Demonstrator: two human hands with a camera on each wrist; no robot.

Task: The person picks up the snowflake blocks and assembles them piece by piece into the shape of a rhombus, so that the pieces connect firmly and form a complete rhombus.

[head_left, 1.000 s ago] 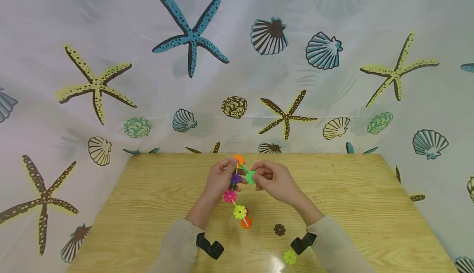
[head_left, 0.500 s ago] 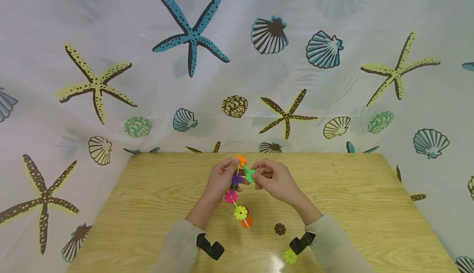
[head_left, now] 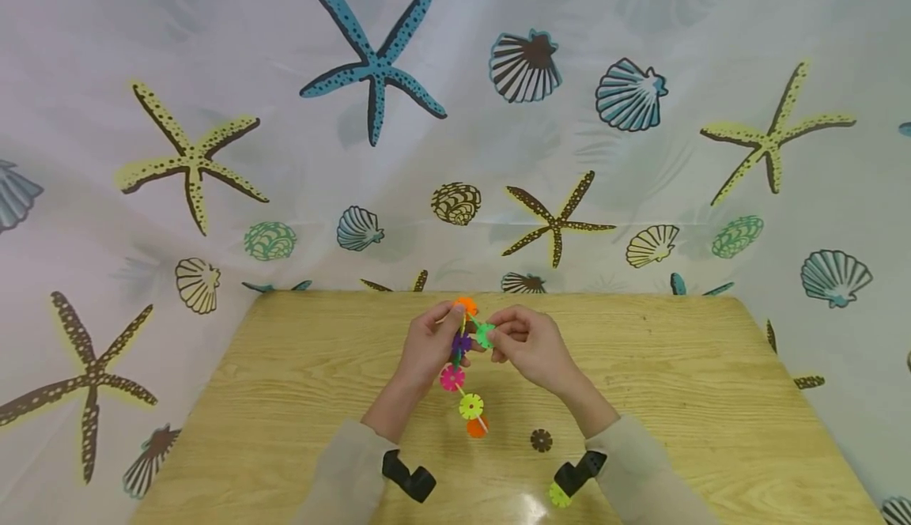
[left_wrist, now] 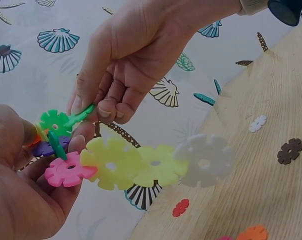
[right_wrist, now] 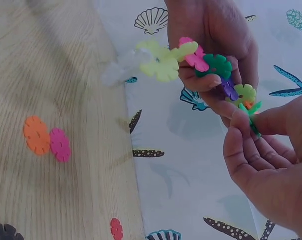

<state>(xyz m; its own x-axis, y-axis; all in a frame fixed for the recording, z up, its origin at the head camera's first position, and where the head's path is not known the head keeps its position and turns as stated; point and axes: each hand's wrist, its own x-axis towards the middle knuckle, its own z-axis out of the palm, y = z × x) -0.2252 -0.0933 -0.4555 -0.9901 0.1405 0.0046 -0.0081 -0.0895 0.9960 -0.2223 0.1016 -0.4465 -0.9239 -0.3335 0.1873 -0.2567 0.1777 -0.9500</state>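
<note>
My left hand [head_left: 429, 345] grips a linked chain of notched plastic discs, the snowflake building kind. In the left wrist view, a purple disc [left_wrist: 47, 148], a dark green disc [left_wrist: 57, 145], a pink disc [left_wrist: 70, 170], a yellow disc [left_wrist: 110, 162] and a whitish disc [left_wrist: 205, 160] run outward from the fingers. An orange disc [head_left: 466, 306] sits at the chain's upper end, by my left thumb. Thumb and fingers of my right hand [head_left: 530, 345] pinch a light green disc [head_left: 485, 336] close beside that end. Fingers partly hide where the green pieces meet.
Loose discs lie on the wooden table [head_left: 676, 390]: a brown one [head_left: 541, 440], a yellow-green one [head_left: 559, 496] near my right wrist, an orange one [right_wrist: 37, 135], a pink one [right_wrist: 60, 145], a red one [left_wrist: 180, 207] and a white one [left_wrist: 258, 123]. A patterned curtain [head_left: 455, 145] stands behind.
Both hands keep their holds. The light green disc has risen slightly beside the orange disc, and the chain has swung a little to the right with a small shift of the view.
</note>
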